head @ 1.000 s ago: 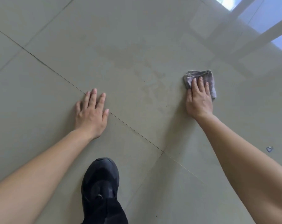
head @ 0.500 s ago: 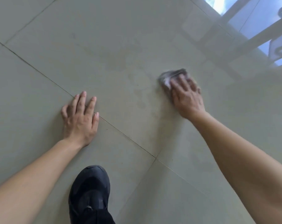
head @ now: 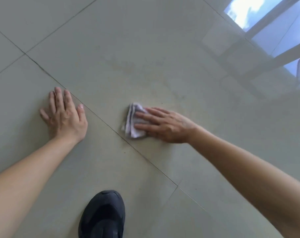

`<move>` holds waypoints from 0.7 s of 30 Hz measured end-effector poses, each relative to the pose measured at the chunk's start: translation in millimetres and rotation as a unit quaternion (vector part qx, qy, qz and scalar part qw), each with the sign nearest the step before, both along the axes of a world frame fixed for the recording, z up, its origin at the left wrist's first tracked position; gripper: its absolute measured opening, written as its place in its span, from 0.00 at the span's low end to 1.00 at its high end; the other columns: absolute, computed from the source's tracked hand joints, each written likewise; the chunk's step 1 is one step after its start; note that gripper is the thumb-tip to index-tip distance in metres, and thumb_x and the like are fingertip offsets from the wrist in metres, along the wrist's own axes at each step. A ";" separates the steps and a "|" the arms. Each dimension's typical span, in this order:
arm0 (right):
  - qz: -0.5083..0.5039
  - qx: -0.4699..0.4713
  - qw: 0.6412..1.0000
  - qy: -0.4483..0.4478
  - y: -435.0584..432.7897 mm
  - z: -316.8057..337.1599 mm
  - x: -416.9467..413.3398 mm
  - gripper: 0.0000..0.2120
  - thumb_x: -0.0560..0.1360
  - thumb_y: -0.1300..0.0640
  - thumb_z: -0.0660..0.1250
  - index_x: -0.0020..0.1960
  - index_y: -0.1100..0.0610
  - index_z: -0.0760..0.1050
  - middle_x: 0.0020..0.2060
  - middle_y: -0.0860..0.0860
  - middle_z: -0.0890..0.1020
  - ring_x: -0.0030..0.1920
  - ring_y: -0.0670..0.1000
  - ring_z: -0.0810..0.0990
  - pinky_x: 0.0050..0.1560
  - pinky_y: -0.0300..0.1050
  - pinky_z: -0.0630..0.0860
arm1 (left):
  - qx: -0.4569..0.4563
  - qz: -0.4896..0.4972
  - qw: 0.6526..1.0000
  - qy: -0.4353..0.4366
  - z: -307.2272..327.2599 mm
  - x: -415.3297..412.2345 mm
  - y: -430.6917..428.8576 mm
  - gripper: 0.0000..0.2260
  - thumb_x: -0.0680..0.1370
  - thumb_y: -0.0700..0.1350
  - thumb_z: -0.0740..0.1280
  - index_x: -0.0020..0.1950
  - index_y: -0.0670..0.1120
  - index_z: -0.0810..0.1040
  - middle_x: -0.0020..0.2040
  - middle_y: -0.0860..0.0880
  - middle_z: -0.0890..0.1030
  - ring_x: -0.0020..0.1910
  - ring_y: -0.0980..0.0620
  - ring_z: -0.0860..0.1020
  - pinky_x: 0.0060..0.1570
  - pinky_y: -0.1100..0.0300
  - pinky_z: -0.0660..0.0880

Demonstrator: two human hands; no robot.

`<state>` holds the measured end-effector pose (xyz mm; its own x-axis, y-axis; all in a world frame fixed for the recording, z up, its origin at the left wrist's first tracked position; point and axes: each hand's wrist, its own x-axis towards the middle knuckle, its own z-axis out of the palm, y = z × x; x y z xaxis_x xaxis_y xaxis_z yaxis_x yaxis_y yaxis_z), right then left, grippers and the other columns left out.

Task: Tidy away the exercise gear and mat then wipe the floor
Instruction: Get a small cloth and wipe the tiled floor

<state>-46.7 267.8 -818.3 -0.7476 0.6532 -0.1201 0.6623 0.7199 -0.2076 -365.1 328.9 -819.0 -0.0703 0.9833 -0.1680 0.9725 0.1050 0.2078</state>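
Observation:
A small folded grey-white cloth (head: pixel 131 121) lies on the glossy pale tiled floor (head: pixel 145 48), right beside a diagonal grout line. My right hand (head: pixel 164 125) presses flat on the cloth with straight fingers pointing left. My left hand (head: pixel 65 115) rests flat on the floor to the left, palm down with fingers spread, apart from the cloth. No exercise gear or mat is in view.
My black shoe (head: pixel 102 215) stands at the bottom centre. A window's reflection (head: pixel 266 23) glares on the floor at the top right. Faint dull smears (head: pixel 128 66) mark the tile beyond the cloth.
My right hand has swept the cloth leftward and nearer across the tile, fingers turning to point left. My left hand has stayed planted on the floor.

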 end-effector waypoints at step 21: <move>-0.098 0.001 0.995 0.008 93.9 -3.2 -29.2 0.22 0.83 0.49 0.57 0.77 0.49 0.66 0.78 0.54 0.63 0.78 0.60 0.58 0.77 0.56 0.57 | -0.004 0.034 0.999 0.028 -15.6 -55.4 80.1 0.27 0.84 0.50 0.48 0.80 0.39 0.46 0.81 0.43 0.45 0.80 0.47 0.43 0.77 0.44 0.40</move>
<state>-75.9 361.7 -821.5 -0.6080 0.7865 -0.1083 0.7864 0.5778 -0.2185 -420.5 409.0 -834.6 -0.1465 0.9744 -0.1705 0.9731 0.1729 0.1524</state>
